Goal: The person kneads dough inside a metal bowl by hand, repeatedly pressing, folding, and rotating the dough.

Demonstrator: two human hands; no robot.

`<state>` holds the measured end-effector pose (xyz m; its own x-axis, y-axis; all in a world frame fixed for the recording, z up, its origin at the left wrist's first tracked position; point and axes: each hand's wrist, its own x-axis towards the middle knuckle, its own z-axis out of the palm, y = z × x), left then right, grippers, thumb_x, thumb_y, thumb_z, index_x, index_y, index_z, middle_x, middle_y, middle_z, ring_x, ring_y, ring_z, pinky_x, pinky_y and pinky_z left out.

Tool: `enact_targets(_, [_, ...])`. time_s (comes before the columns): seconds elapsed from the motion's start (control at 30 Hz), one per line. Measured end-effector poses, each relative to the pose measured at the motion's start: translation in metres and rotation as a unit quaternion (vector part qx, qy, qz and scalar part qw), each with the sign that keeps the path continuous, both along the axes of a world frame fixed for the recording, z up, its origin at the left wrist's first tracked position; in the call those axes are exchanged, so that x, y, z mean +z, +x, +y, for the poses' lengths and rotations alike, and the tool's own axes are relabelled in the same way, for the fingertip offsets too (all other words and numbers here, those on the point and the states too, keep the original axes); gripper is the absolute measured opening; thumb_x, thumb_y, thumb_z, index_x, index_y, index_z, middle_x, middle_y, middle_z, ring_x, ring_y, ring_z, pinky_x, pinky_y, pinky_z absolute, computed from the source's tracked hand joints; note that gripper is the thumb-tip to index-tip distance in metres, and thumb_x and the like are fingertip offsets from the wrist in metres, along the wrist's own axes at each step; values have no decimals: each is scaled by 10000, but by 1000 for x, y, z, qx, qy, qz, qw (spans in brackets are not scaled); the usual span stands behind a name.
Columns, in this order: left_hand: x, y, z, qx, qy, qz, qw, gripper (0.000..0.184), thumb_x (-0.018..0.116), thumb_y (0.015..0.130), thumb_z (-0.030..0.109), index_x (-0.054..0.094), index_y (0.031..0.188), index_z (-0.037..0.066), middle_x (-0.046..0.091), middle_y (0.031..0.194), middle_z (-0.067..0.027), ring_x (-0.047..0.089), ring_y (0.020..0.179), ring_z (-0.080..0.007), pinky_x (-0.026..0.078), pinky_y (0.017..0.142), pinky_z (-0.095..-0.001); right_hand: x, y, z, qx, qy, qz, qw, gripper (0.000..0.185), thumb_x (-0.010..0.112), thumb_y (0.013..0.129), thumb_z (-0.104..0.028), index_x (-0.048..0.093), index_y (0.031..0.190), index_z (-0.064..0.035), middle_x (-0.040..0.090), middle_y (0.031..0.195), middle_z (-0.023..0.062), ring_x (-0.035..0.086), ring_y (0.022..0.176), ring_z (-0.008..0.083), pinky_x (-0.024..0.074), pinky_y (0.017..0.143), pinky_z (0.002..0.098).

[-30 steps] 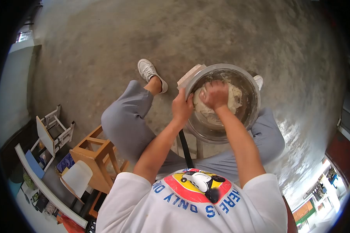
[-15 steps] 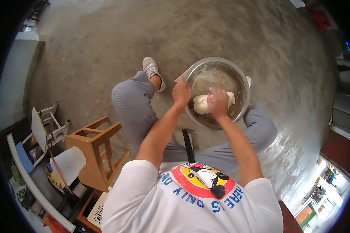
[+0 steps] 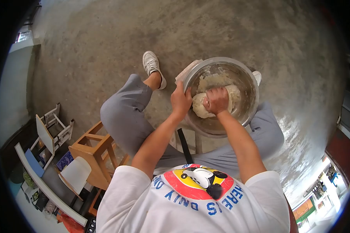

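Note:
A wide metal basin [image 3: 251,91] sits between my knees, with floury smears on its inside. In it lies a lump of pale dough [image 3: 200,108], spreading to both sides of my right hand [image 3: 217,99]. That hand is curled into a fist on the middle of the dough, fingers bent into it. My left hand [image 3: 181,100] grips the basin's left rim, thumb on the inner side and the other fingers outside, partly hidden.
A light flat-edged piece [image 3: 188,70] shows beneath the basin's upper left. Lower left stand a wooden stool [image 3: 90,149], a white seat [image 3: 76,174] and a folding chair [image 3: 46,134]. Concrete floor [image 3: 105,39] surrounds my feet.
My right hand has closed into a fist and pressed into the dough, which looks broader now. The basin appears slightly farther right in view. My left hand keeps its hold on the rim.

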<state>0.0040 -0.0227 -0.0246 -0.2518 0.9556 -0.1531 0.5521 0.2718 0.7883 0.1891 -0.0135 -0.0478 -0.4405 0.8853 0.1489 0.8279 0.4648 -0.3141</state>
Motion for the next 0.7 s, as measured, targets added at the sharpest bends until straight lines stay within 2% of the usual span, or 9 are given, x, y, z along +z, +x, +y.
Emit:
enact_targets(0.07, [5,-1,0,2,4,-3,1000,237,653,886,118,493,1042,39,639,861,-282,610,839,-507,462,676,-563,-6,-3,13,7,-25,-29,999,220,586,749,-329,630,714,-117,606,741,106,599,782,292,433,825,465])
enact_targets(0.17, [0,-2,-2,-6,11,22,1000,255,663,904,129,508,1082,30,649,863,-278,618,832,-497,470,665,-527,-13,-9,32,-24,-63,-44,997,276,569,790,-353,663,689,-114,645,736,127,620,757,293,441,799,459])
enact_targets(0.2, [-1,-3,0,-6,10,20,1000,252,659,906,132,505,1078,31,650,866,-279,619,839,-497,469,668,-531,-11,-13,40,-37,-95,-106,989,360,528,848,-392,701,728,-101,691,791,131,639,765,298,445,774,452])
enact_targets(0.3, [2,1,6,-3,3,19,1000,248,651,909,145,494,1067,35,654,877,-279,622,856,-496,469,681,-543,-2,-21,66,-60,-191,-122,972,441,495,879,-444,712,751,-82,705,793,118,644,766,310,437,740,458])
enact_targets(0.33, [3,2,5,0,-8,28,1000,249,651,909,152,492,1062,37,656,881,-277,624,861,-495,471,690,-547,6,-21,73,-80,-225,-111,965,421,516,901,-438,727,768,-98,698,764,109,651,776,308,449,769,458])
enact_targets(0.43, [3,0,1,6,-30,39,999,264,656,905,170,493,1069,42,663,889,-269,630,876,-489,479,719,-556,41,-7,56,-30,-91,-97,991,363,551,915,-399,734,777,-118,692,755,113,647,773,301,453,814,467])
enact_targets(0.57, [2,2,3,-9,-21,56,998,263,640,917,188,480,1081,58,678,880,-264,653,857,-476,497,729,-557,58,13,-5,-53,40,62,996,227,608,900,-308,705,823,-119,671,779,91,620,812,283,443,817,452])
enact_targets(0.67, [4,3,2,-23,-35,64,997,260,635,919,191,482,1085,63,679,871,-259,656,853,-472,497,731,-555,54,20,-21,-145,-86,128,977,155,630,876,-253,704,878,-116,673,825,89,620,870,288,455,854,418])
enact_targets(0.7, [4,4,4,-29,-39,62,997,260,634,919,193,482,1087,65,680,871,-257,656,853,-471,497,730,-554,52,20,-23,-188,-22,138,972,143,632,872,-239,704,887,-116,679,838,94,620,873,296,458,859,417])
